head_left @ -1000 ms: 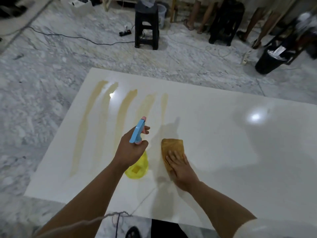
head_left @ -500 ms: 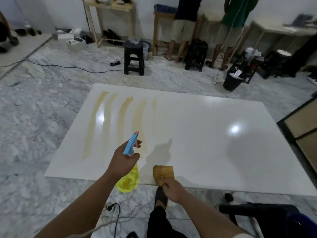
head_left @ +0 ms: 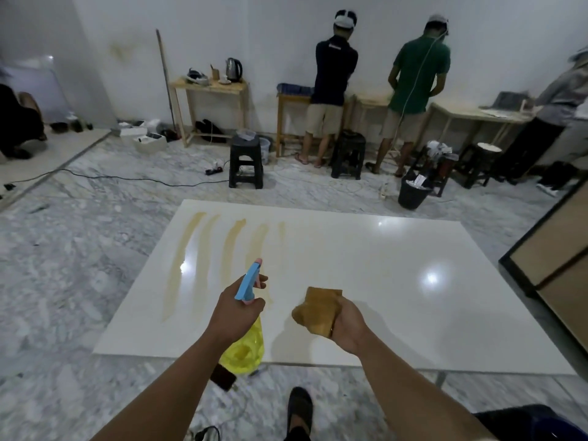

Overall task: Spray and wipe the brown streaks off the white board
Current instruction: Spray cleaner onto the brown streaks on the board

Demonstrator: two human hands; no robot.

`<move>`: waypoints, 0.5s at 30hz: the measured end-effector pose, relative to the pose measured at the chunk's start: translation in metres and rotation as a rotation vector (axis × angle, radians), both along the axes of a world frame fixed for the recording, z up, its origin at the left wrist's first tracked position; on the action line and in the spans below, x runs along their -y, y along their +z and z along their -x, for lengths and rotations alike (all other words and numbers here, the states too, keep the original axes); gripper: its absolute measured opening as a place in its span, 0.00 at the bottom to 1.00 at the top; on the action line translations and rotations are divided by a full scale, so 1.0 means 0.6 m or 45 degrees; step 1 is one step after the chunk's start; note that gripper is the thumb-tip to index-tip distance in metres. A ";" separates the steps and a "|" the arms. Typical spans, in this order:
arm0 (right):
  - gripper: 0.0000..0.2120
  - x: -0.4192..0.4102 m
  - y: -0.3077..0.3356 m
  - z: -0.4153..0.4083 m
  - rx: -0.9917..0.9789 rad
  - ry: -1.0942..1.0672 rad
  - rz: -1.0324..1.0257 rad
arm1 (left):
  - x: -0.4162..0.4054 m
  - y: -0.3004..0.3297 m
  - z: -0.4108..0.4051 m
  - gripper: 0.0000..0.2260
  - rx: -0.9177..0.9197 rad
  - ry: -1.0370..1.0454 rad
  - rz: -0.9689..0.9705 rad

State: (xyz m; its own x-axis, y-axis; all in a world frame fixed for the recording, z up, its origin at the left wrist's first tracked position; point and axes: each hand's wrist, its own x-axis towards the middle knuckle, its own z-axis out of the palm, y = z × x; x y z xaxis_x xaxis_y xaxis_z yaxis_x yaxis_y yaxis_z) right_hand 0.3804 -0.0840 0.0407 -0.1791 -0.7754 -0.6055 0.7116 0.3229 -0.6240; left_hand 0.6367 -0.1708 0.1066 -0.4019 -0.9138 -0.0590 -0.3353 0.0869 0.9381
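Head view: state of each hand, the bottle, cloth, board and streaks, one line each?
Left hand: gripping spray bottle.
Spray bottle: held above board, nozzle toward streaks.
Right hand: holding cloth.
Cloth: crumpled, lifted off board.
White board: flat, glossy.
Brown streaks: unwiped.

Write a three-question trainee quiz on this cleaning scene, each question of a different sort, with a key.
1. True or false: the left hand holds the spray bottle with its nozzle toward the brown streaks.
2. Multiple choice: the brown cloth is A) flat on the white board, B) lifted in the right hand, C) on the floor.
3. Fill in: the streaks lie on the board's ___ side.

Key: 1 true; 2 B; 3 left.
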 end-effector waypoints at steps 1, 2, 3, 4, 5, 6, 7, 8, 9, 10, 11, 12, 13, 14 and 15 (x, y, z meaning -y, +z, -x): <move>0.14 0.011 0.013 0.005 0.003 -0.001 0.049 | -0.002 0.005 0.002 0.27 -0.003 -0.002 0.015; 0.16 0.021 0.023 0.010 -0.022 -0.006 0.095 | -0.005 0.012 0.006 0.29 0.012 -0.010 0.030; 0.21 0.033 0.028 0.015 -0.049 -0.010 0.115 | -0.009 0.018 0.011 0.30 0.028 -0.024 0.041; 0.24 0.043 0.039 0.018 -0.083 -0.016 0.137 | -0.014 0.026 0.015 0.32 0.048 -0.036 0.058; 0.25 0.053 0.050 0.020 -0.112 -0.043 0.143 | -0.018 0.031 0.019 0.33 0.057 -0.046 0.070; 0.25 0.063 0.065 0.021 -0.141 -0.076 0.137 | -0.020 0.038 0.022 0.33 0.067 -0.044 0.077; 0.25 0.074 0.076 0.021 -0.164 -0.097 0.130 | -0.021 0.042 0.025 0.32 0.064 -0.038 0.078; 0.25 0.085 0.092 0.021 -0.189 -0.121 0.124 | -0.020 0.048 0.028 0.32 0.053 -0.031 0.084; 0.24 0.097 0.101 0.024 -0.198 -0.144 0.134 | -0.019 0.048 0.031 0.32 0.045 -0.024 0.082; 0.24 0.108 0.116 0.027 -0.207 -0.165 0.156 | -0.021 0.054 0.034 0.32 0.038 -0.032 0.090; 0.25 0.118 0.125 0.031 -0.195 -0.179 0.180 | -0.022 0.058 0.036 0.32 0.030 -0.044 0.104; 0.26 0.127 0.141 0.033 -0.179 -0.172 0.201 | -0.023 0.064 0.038 0.31 0.033 -0.053 0.127; 0.28 0.136 0.152 0.036 -0.156 -0.154 0.224 | -0.023 0.069 0.041 0.29 0.022 -0.059 0.141; 0.30 0.142 0.165 0.037 -0.151 -0.131 0.246 | -0.020 0.073 0.042 0.27 0.008 -0.055 0.146; 0.31 0.149 0.176 0.039 -0.149 -0.119 0.263 | -0.018 0.076 0.045 0.25 -0.008 -0.051 0.139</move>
